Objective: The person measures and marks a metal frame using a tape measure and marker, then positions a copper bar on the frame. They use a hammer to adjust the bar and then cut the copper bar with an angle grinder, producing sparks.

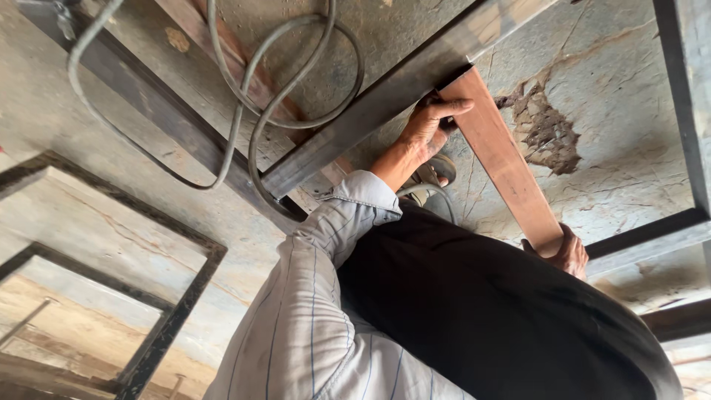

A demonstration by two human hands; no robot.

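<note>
A rusty flat metal bar [503, 159] lies slanted on the concrete floor, between two dark steel tubes of a frame. My left hand [428, 122], reaching out of a striped sleeve, clasps the bar's upper end where it butts against the long dark tube [385, 92]. My right hand [569, 253] grips the bar's lower end beside the other frame tube [652, 233]; my dark-trousered leg [481, 311] partly hides it. A sandalled foot [435, 172] rests just below my left wrist.
A grey cable [292, 92] loops over the frame and a reddish plank [244, 70]. Another dark rectangular frame [174, 300] lies at the lower left. The floor has a broken, crumbled patch [548, 130] next to the bar.
</note>
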